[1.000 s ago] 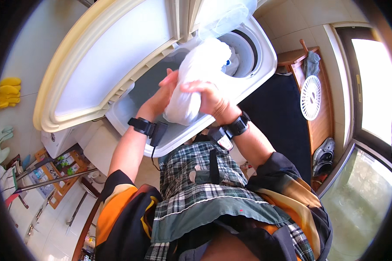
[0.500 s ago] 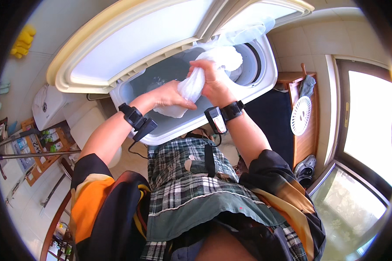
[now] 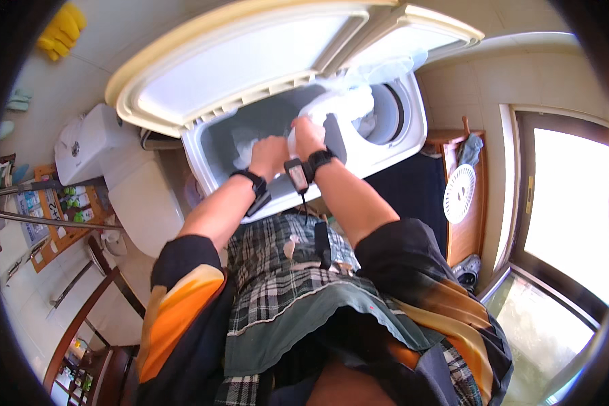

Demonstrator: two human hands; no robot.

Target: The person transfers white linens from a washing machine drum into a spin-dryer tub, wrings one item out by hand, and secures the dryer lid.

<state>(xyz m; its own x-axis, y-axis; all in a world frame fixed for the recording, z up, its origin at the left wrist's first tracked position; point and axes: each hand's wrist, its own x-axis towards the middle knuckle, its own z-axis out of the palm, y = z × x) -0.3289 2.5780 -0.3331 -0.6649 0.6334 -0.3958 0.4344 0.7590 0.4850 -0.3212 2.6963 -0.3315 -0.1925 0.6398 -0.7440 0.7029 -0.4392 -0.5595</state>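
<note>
A long white cloth (image 3: pixel 338 105) is bunched up in both my hands above the twin-tub washing machine (image 3: pixel 379 154). My left hand (image 3: pixel 269 155) is closed, knuckles up, on its near end, and some white fabric hangs into the left tub (image 3: pixel 216 145). Close to its right, my right hand (image 3: pixel 308 137) grips the cloth farther along. From there the cloth spreads toward the round spin tub (image 3: pixel 388 111), where more white fabric lies. My hands hide the gripped stretch of cloth. Both machine lids (image 3: pixel 230 64) stand raised behind.
A white toilet (image 3: pixel 142 203) stands to the left, near a wooden rack (image 3: pixel 61 210) with bottles. Yellow gloves (image 3: pixel 62 30) hang on the far-left wall. On the right are a wooden cabinet (image 3: pixel 465 243), a white perforated disc (image 3: pixel 459 194) and a glazed door (image 3: pixel 568 203).
My hands have come closer together, the right one moving left and nearer to me. My left hand has turned knuckles up. The view has shifted slightly.
</note>
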